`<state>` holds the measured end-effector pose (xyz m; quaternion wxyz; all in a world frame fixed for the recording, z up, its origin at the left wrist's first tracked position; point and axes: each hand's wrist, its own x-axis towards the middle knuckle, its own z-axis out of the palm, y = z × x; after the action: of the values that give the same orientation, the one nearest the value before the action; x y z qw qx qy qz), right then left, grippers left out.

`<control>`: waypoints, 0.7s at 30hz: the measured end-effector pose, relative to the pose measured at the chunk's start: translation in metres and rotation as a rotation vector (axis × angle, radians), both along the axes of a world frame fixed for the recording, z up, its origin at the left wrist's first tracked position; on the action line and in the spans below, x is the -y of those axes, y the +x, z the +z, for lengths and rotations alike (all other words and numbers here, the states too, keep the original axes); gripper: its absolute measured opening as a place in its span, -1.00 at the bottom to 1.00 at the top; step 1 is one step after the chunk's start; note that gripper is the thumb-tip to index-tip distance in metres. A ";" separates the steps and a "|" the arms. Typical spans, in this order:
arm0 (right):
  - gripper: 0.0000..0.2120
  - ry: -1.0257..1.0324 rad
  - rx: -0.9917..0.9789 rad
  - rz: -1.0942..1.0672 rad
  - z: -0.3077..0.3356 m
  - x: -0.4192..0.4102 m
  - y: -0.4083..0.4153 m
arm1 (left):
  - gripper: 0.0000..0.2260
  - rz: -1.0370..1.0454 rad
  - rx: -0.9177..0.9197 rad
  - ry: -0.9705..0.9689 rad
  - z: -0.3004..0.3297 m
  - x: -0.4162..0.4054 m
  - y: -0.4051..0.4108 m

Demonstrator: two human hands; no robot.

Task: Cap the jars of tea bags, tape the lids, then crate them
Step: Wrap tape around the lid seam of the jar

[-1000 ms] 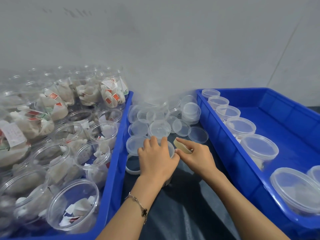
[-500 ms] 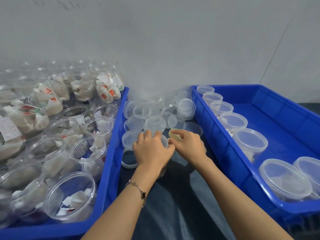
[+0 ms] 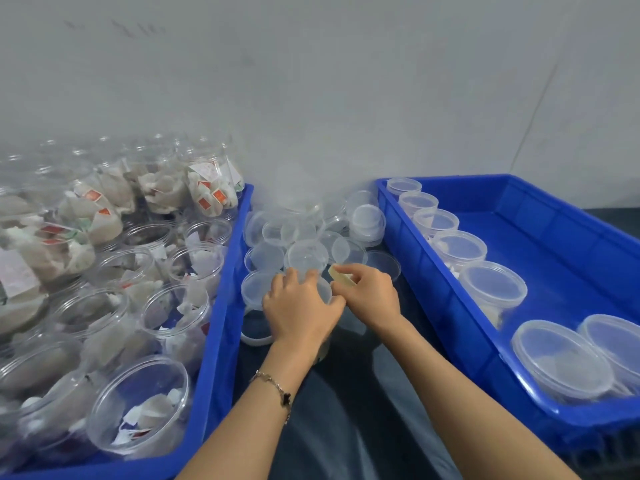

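Item in hand: one clear round plastic jar (image 3: 323,344), standing on the dark cloth-covered surface (image 3: 346,410) between the two crates, largely hidden under the hands. Its clear lid (image 3: 323,289) is seated on top. The left hand (image 3: 299,311) is laid over lid and jar, fingers curled round the rim to steady it. A small roll of pale tan tape (image 3: 341,279) is pinched by the right hand (image 3: 372,297) at the far right edge of the lid. The step is judged to be taping; whether a strip is yet stuck down cannot be told.

Done: capped clear jars (image 3: 491,289) are stood in a row along the left wall of the blue plastic crate on the right (image 3: 588,244), with two more at its near end. About eight are counted. Much of that crate's floor is bare.

Left: open, uncapped clear jars holding white tea bags (image 3: 138,407) are packed into the blue plastic crate on the left (image 3: 214,358), some stacked at its far end. Well over a dozen are seen.

Supply: loose clear round lids (image 3: 304,254) are heaped on the cloth just beyond the hands.

Judgement: the task is under way, with well under half completed.
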<state>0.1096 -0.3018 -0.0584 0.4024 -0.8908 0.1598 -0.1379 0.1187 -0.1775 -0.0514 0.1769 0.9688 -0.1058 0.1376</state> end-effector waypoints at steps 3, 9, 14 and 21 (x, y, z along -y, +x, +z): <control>-0.60 -0.012 -0.014 0.003 0.002 0.000 0.005 | -0.49 0.017 -0.008 -0.018 0.003 0.002 -0.001; -0.60 0.009 -0.020 -0.016 0.002 0.000 0.011 | -0.49 0.033 -0.023 0.001 0.004 0.003 -0.001; -0.59 0.003 -0.032 -0.042 0.001 -0.002 0.019 | -0.50 0.030 -0.026 -0.047 0.008 0.003 -0.004; -0.71 -0.104 0.021 0.042 0.025 0.001 0.040 | -0.48 -0.074 -0.011 -0.015 0.000 0.017 -0.020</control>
<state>0.1493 -0.3032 -0.0332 0.3598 -0.9122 0.1295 -0.1469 0.0982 -0.1946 -0.0514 0.1897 0.9636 -0.1398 0.1265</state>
